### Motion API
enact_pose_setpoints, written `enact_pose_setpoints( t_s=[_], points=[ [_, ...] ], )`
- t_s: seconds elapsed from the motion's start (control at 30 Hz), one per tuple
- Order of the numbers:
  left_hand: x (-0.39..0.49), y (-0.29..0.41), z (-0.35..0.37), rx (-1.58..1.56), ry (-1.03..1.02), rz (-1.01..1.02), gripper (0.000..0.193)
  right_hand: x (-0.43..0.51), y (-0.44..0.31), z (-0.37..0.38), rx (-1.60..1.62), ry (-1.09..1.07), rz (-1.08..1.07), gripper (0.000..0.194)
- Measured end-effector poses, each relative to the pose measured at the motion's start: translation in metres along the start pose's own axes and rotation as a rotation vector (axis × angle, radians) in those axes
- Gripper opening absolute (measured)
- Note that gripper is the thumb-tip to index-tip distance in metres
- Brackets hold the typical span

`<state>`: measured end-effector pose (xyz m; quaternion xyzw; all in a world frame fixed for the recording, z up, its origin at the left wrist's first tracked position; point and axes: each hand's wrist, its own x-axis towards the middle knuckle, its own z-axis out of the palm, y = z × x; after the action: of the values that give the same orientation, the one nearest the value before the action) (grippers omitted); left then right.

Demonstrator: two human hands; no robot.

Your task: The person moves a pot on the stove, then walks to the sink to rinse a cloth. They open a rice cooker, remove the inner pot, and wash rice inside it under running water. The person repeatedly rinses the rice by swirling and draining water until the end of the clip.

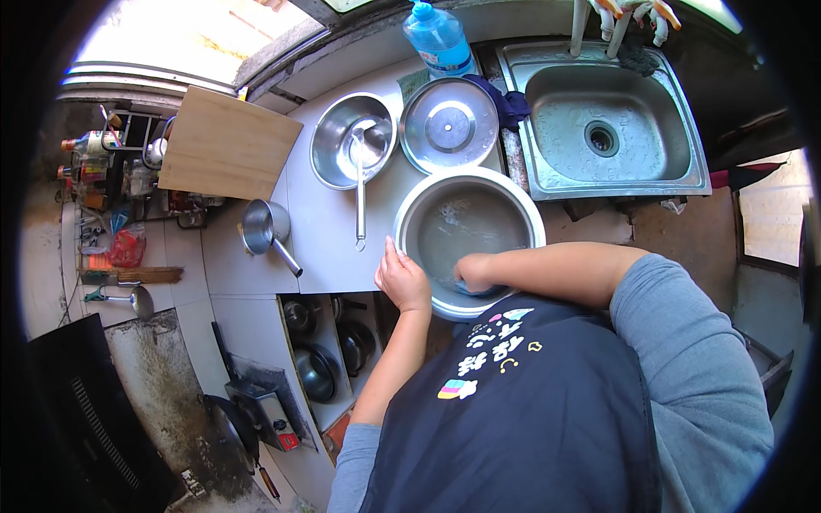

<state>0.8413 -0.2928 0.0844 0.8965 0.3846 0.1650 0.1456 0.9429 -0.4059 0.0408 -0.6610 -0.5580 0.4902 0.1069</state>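
A large metal pot (537,221) holding cloudy water stands right before me. My left hand (403,276) grips its left rim, fingers along the outside and the wall. Inside the pot, my right hand (474,272) is pressed on a blue cloth (473,290) low in the near right part; its fingers are partly hidden and blurred. Beyond the pot lies a round metal lid (449,125). To the lid's left is a steel bowl (327,138), with a long-handled metal ladle (360,186) resting in it, its handle over the near rim.
A steel sink (609,186) is set at the upper right, beside a dark blue cloth (510,106) and a blue detergent bottle (442,48). A small saucepan (266,227) and a wooden board (228,144) are on the left. Pots (314,372) sit in shelves below the counter.
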Motion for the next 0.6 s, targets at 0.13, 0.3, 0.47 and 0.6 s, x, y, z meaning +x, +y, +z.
enact_pose_setpoints(
  t_s=[0.13,0.3,0.47,0.6],
  points=[
    [0.0,-0.001,0.0,0.005,-0.014,-0.008,0.038,0.021,0.006,-0.013,0.517,0.54,-0.021,0.026],
    [0.0,-0.003,0.001,0.007,0.006,0.014,0.04,0.028,-0.002,-0.043,0.737,0.963,0.011,0.022],
    [0.001,-0.004,0.001,0.003,0.0,0.031,0.04,0.038,-0.007,-0.045,0.664,1.04,0.064,0.018],
    [0.003,-0.001,-0.001,0.01,-0.016,0.04,0.041,0.036,-0.019,-0.036,0.467,0.852,-0.112,0.016]
  ],
)
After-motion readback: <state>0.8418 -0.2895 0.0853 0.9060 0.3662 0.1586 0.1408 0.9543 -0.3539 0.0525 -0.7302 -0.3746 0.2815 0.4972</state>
